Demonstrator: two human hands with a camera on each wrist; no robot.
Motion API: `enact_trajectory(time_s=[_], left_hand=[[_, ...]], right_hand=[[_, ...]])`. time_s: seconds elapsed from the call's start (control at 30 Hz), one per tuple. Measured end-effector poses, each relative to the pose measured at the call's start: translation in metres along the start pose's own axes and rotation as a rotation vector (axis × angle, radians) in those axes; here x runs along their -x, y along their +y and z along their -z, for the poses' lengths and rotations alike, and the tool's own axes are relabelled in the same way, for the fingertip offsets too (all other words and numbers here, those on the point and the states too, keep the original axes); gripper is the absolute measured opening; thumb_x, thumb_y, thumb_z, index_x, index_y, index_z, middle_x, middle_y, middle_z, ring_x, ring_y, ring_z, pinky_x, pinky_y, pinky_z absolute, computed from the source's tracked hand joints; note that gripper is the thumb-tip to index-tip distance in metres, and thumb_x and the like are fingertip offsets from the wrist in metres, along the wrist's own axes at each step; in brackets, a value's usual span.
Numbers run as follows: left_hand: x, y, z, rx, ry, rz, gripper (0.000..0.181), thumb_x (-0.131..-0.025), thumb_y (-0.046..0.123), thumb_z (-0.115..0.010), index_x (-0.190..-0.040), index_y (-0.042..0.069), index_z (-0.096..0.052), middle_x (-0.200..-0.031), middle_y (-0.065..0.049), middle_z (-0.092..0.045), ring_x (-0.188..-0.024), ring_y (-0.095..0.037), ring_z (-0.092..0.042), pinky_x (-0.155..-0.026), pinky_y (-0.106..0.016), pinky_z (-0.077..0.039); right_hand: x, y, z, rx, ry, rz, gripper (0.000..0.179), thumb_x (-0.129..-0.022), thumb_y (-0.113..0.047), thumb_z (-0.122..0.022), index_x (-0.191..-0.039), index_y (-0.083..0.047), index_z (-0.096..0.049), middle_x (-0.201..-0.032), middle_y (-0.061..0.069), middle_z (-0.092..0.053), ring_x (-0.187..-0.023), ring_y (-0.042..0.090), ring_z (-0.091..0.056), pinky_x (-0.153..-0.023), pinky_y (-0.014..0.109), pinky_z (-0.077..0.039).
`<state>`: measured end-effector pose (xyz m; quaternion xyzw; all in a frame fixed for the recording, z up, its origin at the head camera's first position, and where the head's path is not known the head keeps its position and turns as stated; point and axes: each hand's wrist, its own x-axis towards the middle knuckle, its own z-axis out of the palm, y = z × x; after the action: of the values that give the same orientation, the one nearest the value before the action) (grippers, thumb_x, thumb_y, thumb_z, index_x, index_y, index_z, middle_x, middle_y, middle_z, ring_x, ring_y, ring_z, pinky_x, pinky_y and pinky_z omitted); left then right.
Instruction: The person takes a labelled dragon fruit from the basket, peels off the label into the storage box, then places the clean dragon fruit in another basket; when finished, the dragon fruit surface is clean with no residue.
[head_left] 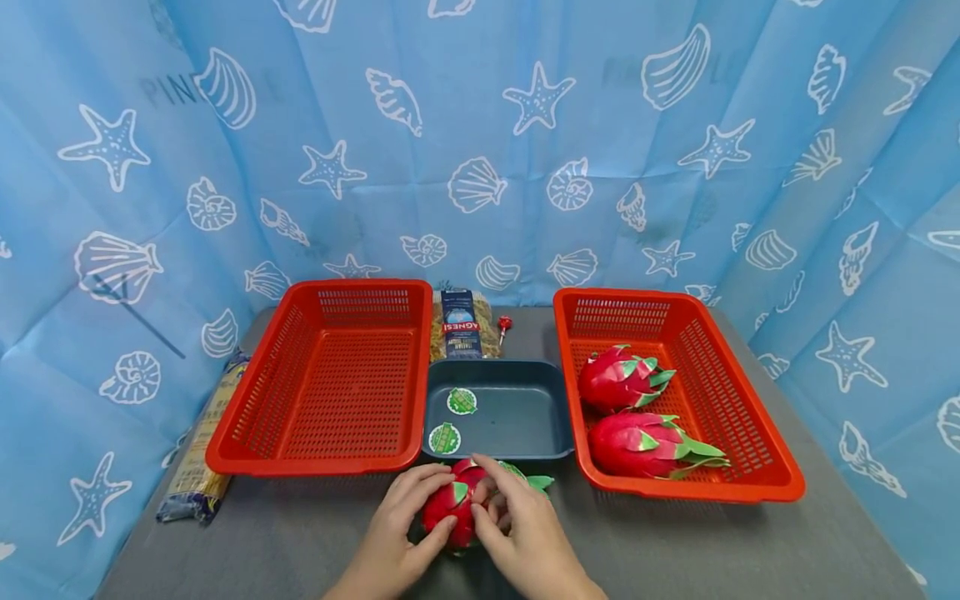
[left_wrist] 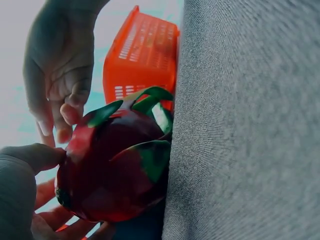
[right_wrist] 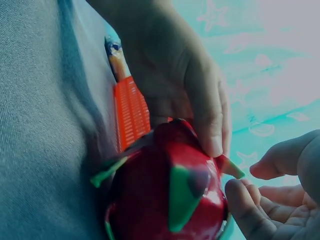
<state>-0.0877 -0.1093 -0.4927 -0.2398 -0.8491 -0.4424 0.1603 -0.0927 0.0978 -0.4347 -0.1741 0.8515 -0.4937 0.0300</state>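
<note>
A red dragon fruit (head_left: 452,510) with green-tipped scales lies on the grey table at the front middle. My left hand (head_left: 401,527) grips it from the left, thumb on the near side and fingers round the far side. My right hand (head_left: 525,525) is at its right side, fingers loosely bent; in the right wrist view the thumb and fingertips (right_wrist: 240,200) are close beside the fruit with nothing between them. Past the hands stands a dark blue tray (head_left: 517,408) holding two round green stickers, a back one (head_left: 462,401) and a front one (head_left: 445,438).
A red basket (head_left: 315,465) stands at the left, another (head_left: 697,490) at the right with two dragon fruits, one behind (head_left: 621,379) and one in front (head_left: 648,446). A pasta bag (head_left: 461,325) and a red lollipop (head_left: 505,323) lie behind the tray. A long packet (head_left: 202,450) lies far left.
</note>
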Motion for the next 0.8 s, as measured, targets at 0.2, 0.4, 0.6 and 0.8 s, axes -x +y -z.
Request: enact_trajectory(time_s=[0.2, 0.4, 0.6, 0.8], left_hand=[[0.001, 0.000, 0.002, 0.116, -0.008, 0.165, 0.044, -0.086, 0.017, -0.085, -0.127, 0.023, -0.068, -0.132, 0.010, -0.060, -0.122, -0.015, -0.054, -0.093, -0.035, -0.056], [0.003, -0.001, 0.004, 0.163, 0.005, 0.208, 0.037, -0.086, 0.014, -0.084, -0.119, 0.025, -0.068, -0.129, 0.010, -0.061, -0.121, -0.014, -0.055, -0.095, -0.032, -0.054], [0.005, -0.006, 0.007, 0.276, -0.026, 0.227, 0.031, -0.090, 0.016, -0.080, -0.117, 0.024, -0.065, -0.131, 0.003, -0.059, -0.119, -0.019, -0.058, -0.092, -0.032, -0.055], [0.005, -0.012, 0.009, 0.404, -0.077, 0.288, 0.030, -0.093, 0.015, -0.077, -0.119, 0.018, -0.061, -0.135, -0.004, -0.056, -0.126, -0.023, -0.055, -0.096, -0.034, -0.053]], right_hand=[[0.006, -0.002, 0.007, -0.020, 0.145, -0.034, 0.043, -0.090, 0.000, -0.073, -0.132, -0.008, -0.065, -0.093, -0.005, -0.060, -0.070, 0.008, -0.056, -0.060, 0.023, -0.056], [0.011, 0.006, 0.014, -0.005, 0.270, -0.053, 0.040, -0.087, 0.007, -0.073, -0.123, -0.009, -0.071, -0.090, -0.001, -0.061, -0.069, 0.008, -0.056, -0.055, 0.023, -0.054], [0.013, 0.014, 0.019, 0.063, 0.332, -0.078, 0.033, -0.085, 0.007, -0.076, -0.114, -0.009, -0.075, -0.085, -0.008, -0.057, -0.064, 0.006, -0.052, -0.052, 0.022, -0.049], [0.014, 0.016, 0.024, 0.140, 0.337, -0.143, 0.023, -0.088, 0.000, -0.078, -0.109, -0.010, -0.078, -0.078, -0.007, -0.051, -0.062, 0.006, -0.047, -0.053, 0.021, -0.043]])
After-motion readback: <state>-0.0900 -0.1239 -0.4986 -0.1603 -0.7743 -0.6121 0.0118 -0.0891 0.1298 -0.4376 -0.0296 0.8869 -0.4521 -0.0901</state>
